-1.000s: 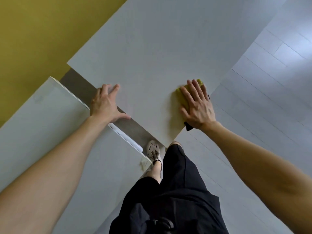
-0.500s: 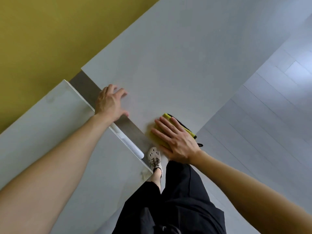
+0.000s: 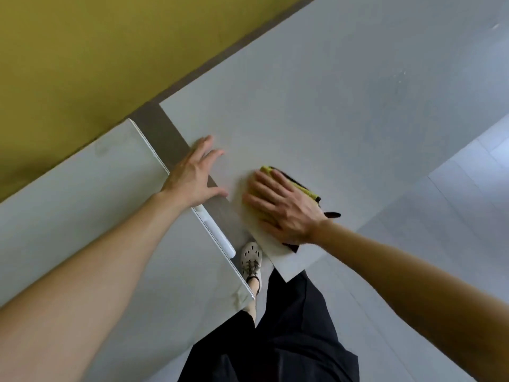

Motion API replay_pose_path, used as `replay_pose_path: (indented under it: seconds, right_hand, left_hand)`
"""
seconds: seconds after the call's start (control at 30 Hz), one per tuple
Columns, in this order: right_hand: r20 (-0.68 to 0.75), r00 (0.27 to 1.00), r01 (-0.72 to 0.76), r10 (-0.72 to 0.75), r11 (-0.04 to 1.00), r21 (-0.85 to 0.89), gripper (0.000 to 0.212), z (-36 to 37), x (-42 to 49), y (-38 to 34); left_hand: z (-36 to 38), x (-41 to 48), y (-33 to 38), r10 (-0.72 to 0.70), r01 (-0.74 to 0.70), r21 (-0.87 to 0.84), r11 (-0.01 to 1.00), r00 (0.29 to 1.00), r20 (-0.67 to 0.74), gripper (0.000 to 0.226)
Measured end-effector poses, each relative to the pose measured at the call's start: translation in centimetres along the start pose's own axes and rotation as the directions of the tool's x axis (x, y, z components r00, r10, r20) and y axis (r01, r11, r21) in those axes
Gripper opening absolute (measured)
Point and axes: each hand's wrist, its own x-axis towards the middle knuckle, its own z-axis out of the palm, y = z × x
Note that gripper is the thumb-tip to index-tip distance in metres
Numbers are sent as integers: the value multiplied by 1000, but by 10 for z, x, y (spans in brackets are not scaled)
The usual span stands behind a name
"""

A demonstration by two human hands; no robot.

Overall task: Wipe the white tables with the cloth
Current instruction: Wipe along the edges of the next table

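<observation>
Two white tables, one step in hand: wiping the near corner of the rt-hand table. The rt hand lies flat, fingers straight and spread, pressing the folded yellow cloth onto the top. The cloth sits close to the edge by the gap that parts this table from the left table. The L hand is likewise open and holds nothing; it bridges the gap w/ splayed fingertips on the rt-hand table.

Technique (judgement): keep the palm flat so the whole fold bears on the surface. Run strokes parallel to the edge, overlap each pass, and carry the cloth over the corner, which shows bare below the wrist. The L hand should brace only.

Vs. 0.5 s ago: cloth lies further in from the corner, and the L fingers are straighter and reach further across. Vs. 1.0 s ago: cloth has crossed from the floor-side edge to the gap side.
</observation>
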Motion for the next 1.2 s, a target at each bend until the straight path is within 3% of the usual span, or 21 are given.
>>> replay_pose_path:
  seconds: [0.07,0.13,0.2,0.27,0.3,0.37,0.47,0.53,0.6,0.63,0.67,0.7,0.77,0.87,0.93,1.0,1.07,1.13,1.2]
  right_hand:
    - [127,935,333,-331,943,2,66,0,7,-8]
    - [180,866,480,-466,876,-40,66,-8,45,19]
    - [99,921,386,-376,917,-106,69,-18,101,50]
    - [30,990,142,-140,984,-110,70,-30,153,69]
    - [-5,999,42,-43,993,-112,69,-33,168,69]
    - [-34,999,-8,5,996,-87,67,-30,168,58]
    - [58,972,233,-228,970,-76,65,-20,102,20]
    - [206,881,441,-426,897,-32,64,-14,60,-1]
    - [279,760,610,-587,792,4,64,-13,64,5]
    - [284,733,648,-618,762,-16,65,-12,84,15]
    - [265,751,640,-605,766,-66,66,-12,112,26]
    - [201,815,570,-543,814,-115,66,-14,145,37]
    - [77,952,304,-297,945,-119,67,-25,209,52]
    - [-41,996,71,-75,993,-96,66,-32,245,47]
    - [-33,994,105,-108,991,-85,66,-28,215,33]
    - [72,961,274,-269,959,-78,67,-23,157,14]
    - [260,843,497,-471,867,-43,68,-19,102,0]
    - [309,730,638,-610,770,12,65,-18,96,8]
    - [266,771,606,-579,795,-29,66,-19,141,23]
  left_hand:
    - [10,-17,-21,61,-54,66,996,991,-122,79]
    - [25,-39,-42,15,34,149,988,948,-319,63]
    - [38,-60,-59,-61,170,206,964,891,-450,60]
    - [51,-76,-75,-161,309,244,919,860,-485,70]
    - [58,-80,-80,-203,357,247,901,849,-487,76]
    - [70,-82,-87,-235,386,225,895,835,-497,83]
    - [81,-82,-91,-233,362,136,922,801,-551,83]
    - [82,-82,-93,-230,349,116,930,798,-557,82]
    - [84,-84,-94,-228,344,105,933,792,-566,80]
    - [85,-83,-95,-226,342,101,934,787,-574,80]
    - [85,-83,-96,-224,339,96,936,784,-579,79]
    - [86,-82,-98,-219,332,95,938,785,-579,78]
    - [88,-81,-101,-204,319,105,942,791,-576,77]
    - [88,-79,-103,-204,321,109,941,793,-575,77]
    - [87,-77,-101,-196,309,98,946,786,-586,78]
    - [86,-77,-99,-194,301,82,950,777,-598,78]
    - [86,-78,-97,-197,296,71,952,778,-597,78]
    - [87,-77,-97,-184,291,95,952,792,-582,79]
    - [87,-77,-97,-189,301,112,947,804,-564,79]
